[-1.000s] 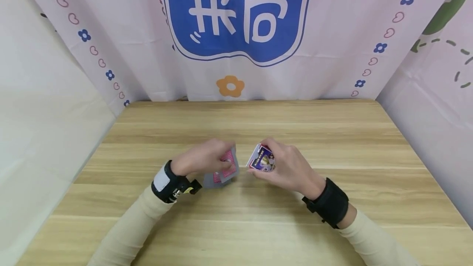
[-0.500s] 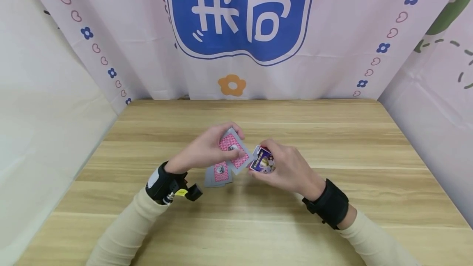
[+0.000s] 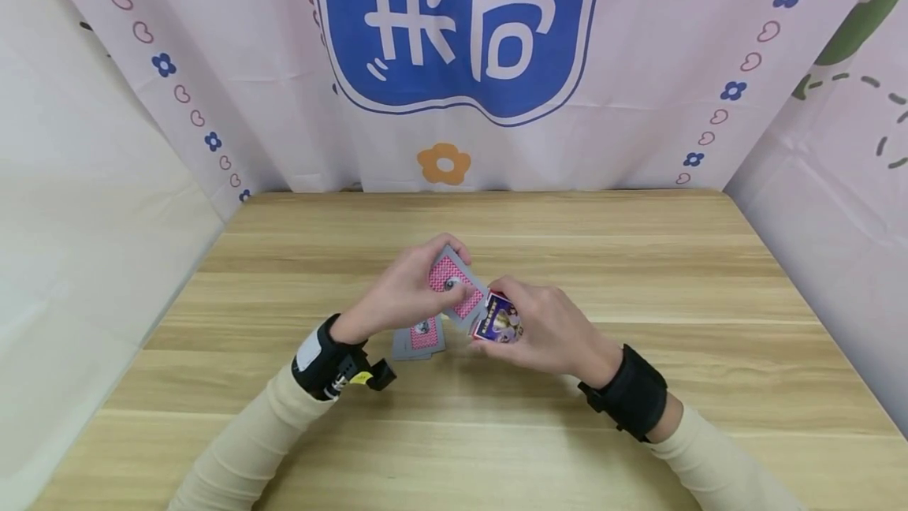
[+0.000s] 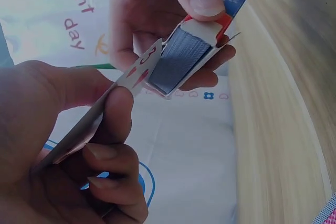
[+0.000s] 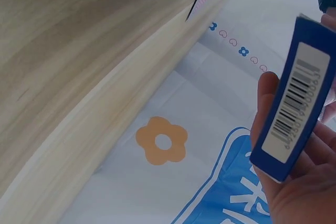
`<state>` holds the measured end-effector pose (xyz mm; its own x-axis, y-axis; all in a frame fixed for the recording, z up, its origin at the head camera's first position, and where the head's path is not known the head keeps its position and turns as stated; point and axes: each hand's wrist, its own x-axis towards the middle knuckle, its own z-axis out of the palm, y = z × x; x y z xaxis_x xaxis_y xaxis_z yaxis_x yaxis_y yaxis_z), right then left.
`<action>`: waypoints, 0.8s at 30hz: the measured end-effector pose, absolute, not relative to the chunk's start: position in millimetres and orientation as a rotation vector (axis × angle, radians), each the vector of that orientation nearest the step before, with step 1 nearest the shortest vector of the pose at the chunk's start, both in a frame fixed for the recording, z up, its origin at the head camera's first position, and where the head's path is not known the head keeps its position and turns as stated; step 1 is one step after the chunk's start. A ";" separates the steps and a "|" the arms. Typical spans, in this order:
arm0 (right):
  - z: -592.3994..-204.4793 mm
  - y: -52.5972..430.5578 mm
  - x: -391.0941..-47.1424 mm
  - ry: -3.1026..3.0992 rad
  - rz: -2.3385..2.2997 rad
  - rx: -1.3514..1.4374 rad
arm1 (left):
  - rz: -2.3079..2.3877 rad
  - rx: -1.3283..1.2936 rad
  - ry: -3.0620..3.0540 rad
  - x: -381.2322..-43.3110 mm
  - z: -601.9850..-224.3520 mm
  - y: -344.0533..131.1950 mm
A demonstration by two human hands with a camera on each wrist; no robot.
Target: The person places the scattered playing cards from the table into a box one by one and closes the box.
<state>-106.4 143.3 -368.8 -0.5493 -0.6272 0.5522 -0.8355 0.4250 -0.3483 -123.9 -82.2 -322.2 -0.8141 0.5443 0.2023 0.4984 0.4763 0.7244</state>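
My left hand pinches a playing card with a pink checked back between thumb and fingers. In the left wrist view that card shows a 3 and red hearts, and its end meets the mouth of the card box. The blue-purple card box is gripped by my right hand, with its open end toward the left hand. A tight stack of cards fills the box. The right wrist view shows the box's barcode end. Below the left hand, a few more cards lie face down on the table.
The wood-grain table stretches out on all sides of the hands. A printed cloth hangs behind its far edge, with more cloth at both sides. Each wrist wears a black strap.
My left hand has come up from the cards on the table with a card and moved right to the box's mouth. The right hand with the box has shifted slightly left.
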 end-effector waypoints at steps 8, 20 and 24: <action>-369.1 144.7 -107.3 -2.343 0.866 1.197 | 1.429 0.998 2.675 -114.1 -316.8 -70.3; -365.9 147.5 -109.5 -2.327 0.906 1.071 | 1.597 0.944 2.530 -119.2 -340.7 -61.0; -365.8 149.6 -111.5 -2.329 0.889 1.022 | 1.606 0.899 2.597 -121.7 -338.0 -67.1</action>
<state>-111.5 149.6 -365.8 -0.6280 -0.4810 0.6117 -0.7662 0.5195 -0.3782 -121.7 -67.1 -338.0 -0.8396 0.4400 0.3186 0.4815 0.3314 0.8114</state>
